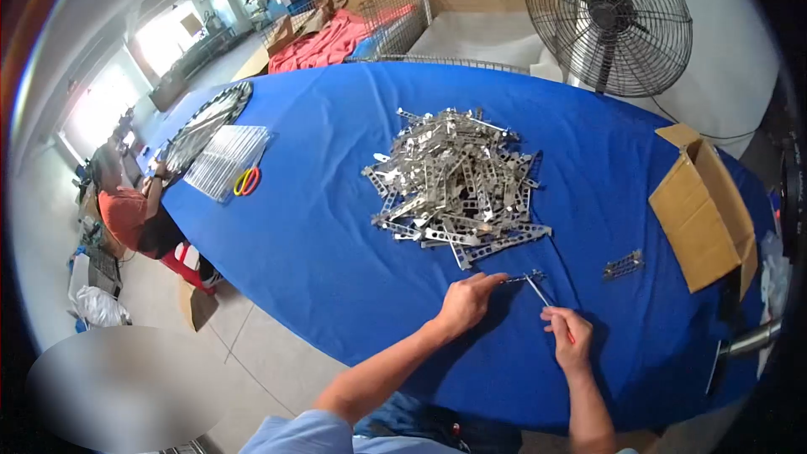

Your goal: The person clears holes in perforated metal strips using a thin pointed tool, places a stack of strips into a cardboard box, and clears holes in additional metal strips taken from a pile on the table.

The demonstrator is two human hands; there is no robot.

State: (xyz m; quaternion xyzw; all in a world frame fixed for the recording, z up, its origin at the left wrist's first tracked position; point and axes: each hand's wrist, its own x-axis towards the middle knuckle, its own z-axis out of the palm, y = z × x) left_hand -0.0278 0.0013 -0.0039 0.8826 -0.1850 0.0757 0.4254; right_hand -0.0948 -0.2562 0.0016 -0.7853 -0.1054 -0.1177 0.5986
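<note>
My left hand (467,304) is closed on one end of a small perforated metal strip (514,278), held low over the blue cloth (328,235). In my right hand (572,338) is a thin metal tool (536,289) with a red handle, its tip meeting the strip. The exact kind of tool is too small to make out. Just beyond my hands rises a heap of similar perforated metal strips (458,185). A few more strips (624,264) lie apart to the right.
An open cardboard box (702,219) stands at the right. Scissors (246,182) with red and yellow handles lie left beside a bundle of pale rods (225,158). A large fan (609,13) stands behind the table. Another person (126,210) sits at the far left.
</note>
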